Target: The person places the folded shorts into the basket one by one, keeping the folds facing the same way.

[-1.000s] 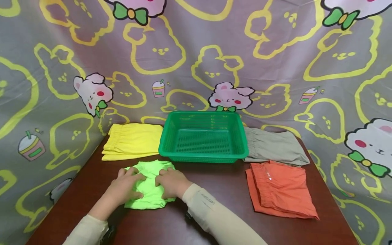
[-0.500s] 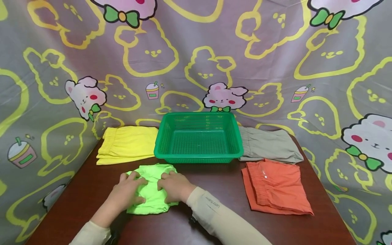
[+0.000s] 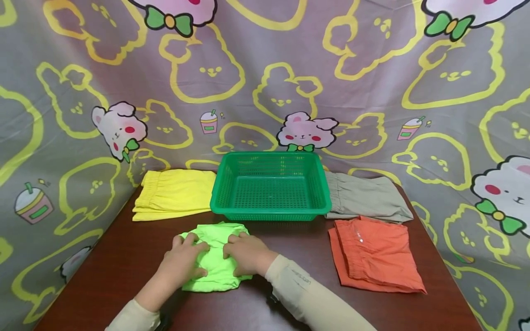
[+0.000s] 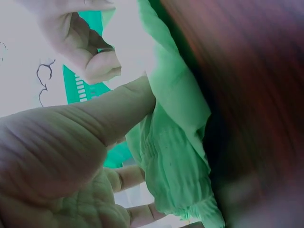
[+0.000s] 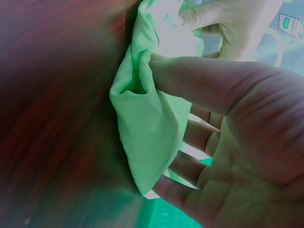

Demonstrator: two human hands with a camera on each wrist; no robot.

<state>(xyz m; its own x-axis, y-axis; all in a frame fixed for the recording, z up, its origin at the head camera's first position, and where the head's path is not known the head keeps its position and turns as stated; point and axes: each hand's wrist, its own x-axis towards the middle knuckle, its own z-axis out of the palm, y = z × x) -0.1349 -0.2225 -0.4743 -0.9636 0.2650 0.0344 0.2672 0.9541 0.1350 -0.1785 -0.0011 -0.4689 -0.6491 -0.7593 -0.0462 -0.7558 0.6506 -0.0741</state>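
Note:
A bright green pair of folded shorts (image 3: 217,257) lies on the table's near left part, its gathered elastic edge showing in the left wrist view. My left hand (image 3: 182,259) grips its left side, fingers bent on top and thumb at the near part. From the right, my right hand (image 3: 248,253) holds the other side the same way. In the right wrist view, my right thumb presses a fold of the green shorts (image 5: 147,128) while the other fingertips lie along the far side. The cloth under both hands is partly hidden.
A green plastic basket (image 3: 271,211) stands at the back centre with nothing in it. Folded yellow shorts (image 3: 175,194) lie left of it, grey ones (image 3: 368,197) right. Orange shorts (image 3: 378,255) lie nearer on the right. A patterned curtain (image 3: 248,59) encloses the brown table (image 3: 290,257).
Both hands have slid the green shorts a little to the right over the table, keeping their hold. The head view has shifted slightly; the basket and other shorts stay in place.

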